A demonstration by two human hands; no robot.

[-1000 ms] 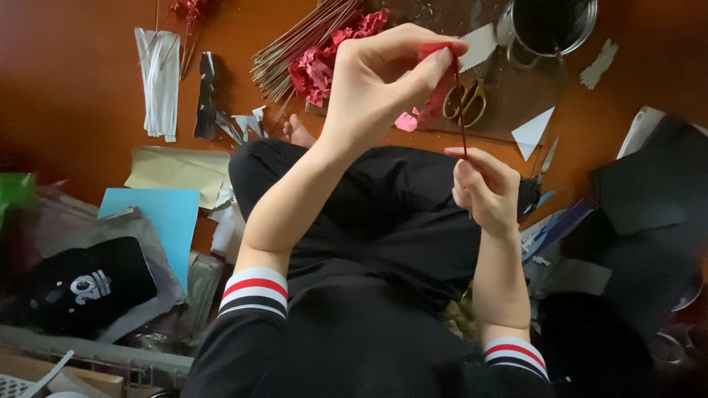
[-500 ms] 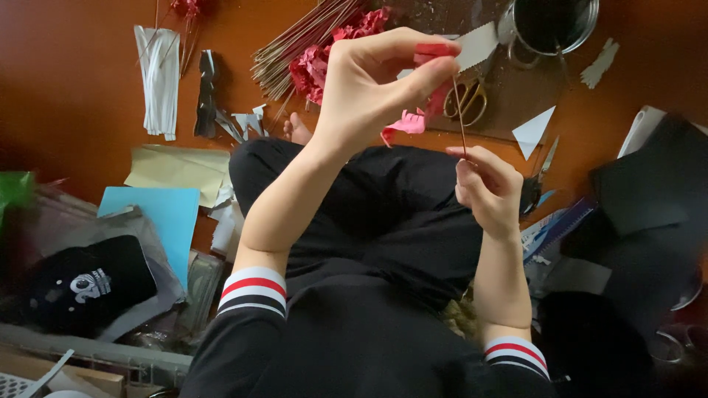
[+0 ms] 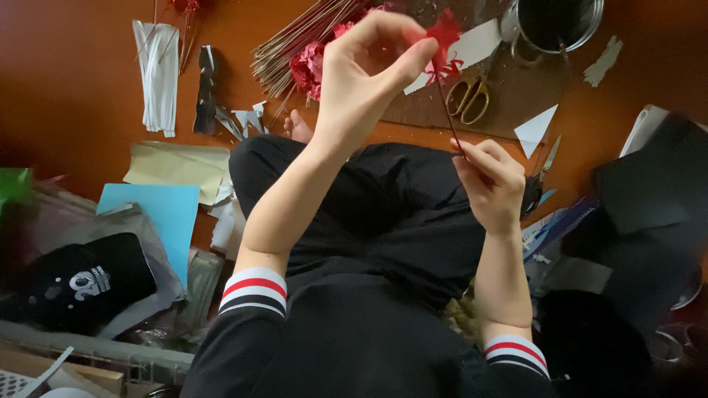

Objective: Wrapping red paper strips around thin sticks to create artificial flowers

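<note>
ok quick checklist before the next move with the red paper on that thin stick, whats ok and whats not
1. Left hand pinches the red paper piece at the stick's top: ok.
2. Right hand holds the lower end of the thin stick: ok.
3. Stick runs nearly upright between both hands, unbent: ok.
4. Paper wound tight on the stick: cannot tell, fingers cover it.
5. Scissors lie on the floor within view, away from both hands: ok.
6. Spare sticks and finished pink flowers lie beyond the left hand: ok.
</note>
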